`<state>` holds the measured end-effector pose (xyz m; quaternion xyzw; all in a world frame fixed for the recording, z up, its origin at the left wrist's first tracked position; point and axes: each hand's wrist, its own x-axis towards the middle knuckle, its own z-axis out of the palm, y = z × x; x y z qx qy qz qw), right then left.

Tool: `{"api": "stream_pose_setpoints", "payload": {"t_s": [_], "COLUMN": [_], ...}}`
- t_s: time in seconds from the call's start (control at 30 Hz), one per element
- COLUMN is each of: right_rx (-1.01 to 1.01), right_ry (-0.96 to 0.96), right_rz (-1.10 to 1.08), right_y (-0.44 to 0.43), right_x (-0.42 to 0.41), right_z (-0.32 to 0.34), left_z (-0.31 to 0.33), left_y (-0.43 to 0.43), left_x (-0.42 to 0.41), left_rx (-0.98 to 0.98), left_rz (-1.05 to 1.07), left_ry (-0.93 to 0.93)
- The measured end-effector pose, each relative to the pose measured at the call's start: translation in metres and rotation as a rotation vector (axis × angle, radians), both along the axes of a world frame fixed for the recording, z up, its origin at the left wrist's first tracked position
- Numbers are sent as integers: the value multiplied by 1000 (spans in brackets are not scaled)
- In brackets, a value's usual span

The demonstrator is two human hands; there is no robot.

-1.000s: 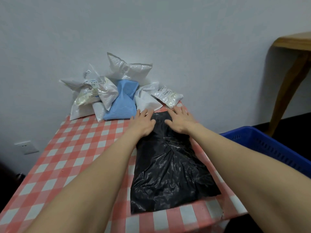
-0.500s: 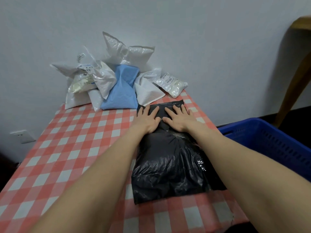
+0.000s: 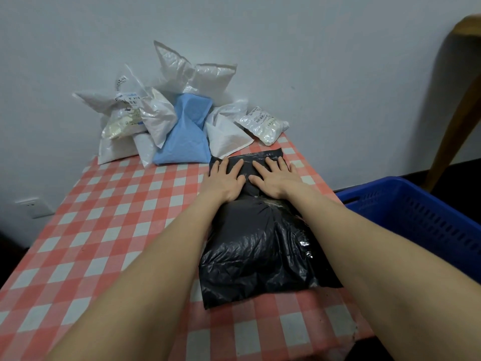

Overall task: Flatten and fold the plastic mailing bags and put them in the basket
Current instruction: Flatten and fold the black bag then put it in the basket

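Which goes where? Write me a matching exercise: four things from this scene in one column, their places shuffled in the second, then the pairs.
1. black mailing bag
2. light blue bag
3. blue basket
4. wall socket

a. beyond the right edge of the table
b. propped at the table's far end
c. left of the table, on the wall
d. flat under left hand and right hand

Pairs: 1-d, 2-b, 3-a, 4-c.
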<state>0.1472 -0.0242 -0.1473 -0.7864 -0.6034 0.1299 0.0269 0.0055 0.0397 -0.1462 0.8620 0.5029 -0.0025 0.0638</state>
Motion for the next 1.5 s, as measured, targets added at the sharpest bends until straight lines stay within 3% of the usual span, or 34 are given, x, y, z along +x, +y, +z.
{"api": "stream_pose_setpoints", "payload": {"t_s": [0.1,0.27,0.67,0.93,1.5], "right_rx": [4,97,121,99,113], "right_ry": [45,311,146,149,-2], "right_rz": [-2,-64,-22,-54,-63], "right_y": [0,-10,-86,-145,-156], "right_x": [2,10,-25,-53,-61], "right_z": [2,18,40,24,-6], "left_z": [-2,15,42,25,-4], "left_y": [0,-3,-92,-150,-166], "left_x": [-1,-5,-26,-48,-52], "left_rx": [41,-3,-41,13,122], "left_rz": [-12,-6,-56,-49,-29], "left_ry": [-34,-102,-103,-85,-68]}}
